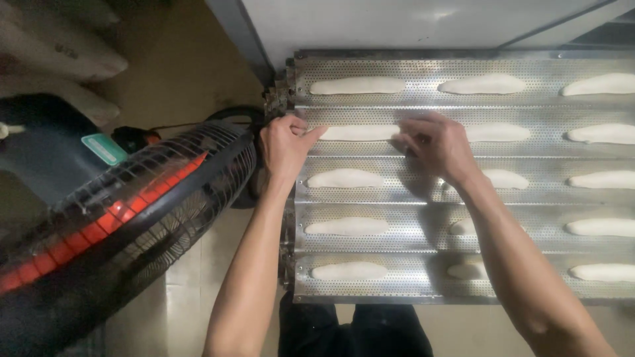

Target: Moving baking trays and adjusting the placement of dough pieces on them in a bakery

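A perforated metal baking tray [423, 155] with long grooves lies in front of me, holding several pale dough loaves in rows. My left hand [284, 147] pinches the left end of the dough loaf [360, 133] in the second groove from the top. My right hand [438, 145] rests with fingers spread on that loaf's right end. Another loaf [358, 86] lies in the groove above, and one more [345, 178] just below my hands. My right forearm hides parts of the middle-column loaves.
A floor fan with a black grille and orange blades [126, 218] stands close to the tray's left edge. Pale sacks [59, 59] lie at the top left. A white wall or panel [410, 23] runs behind the tray.
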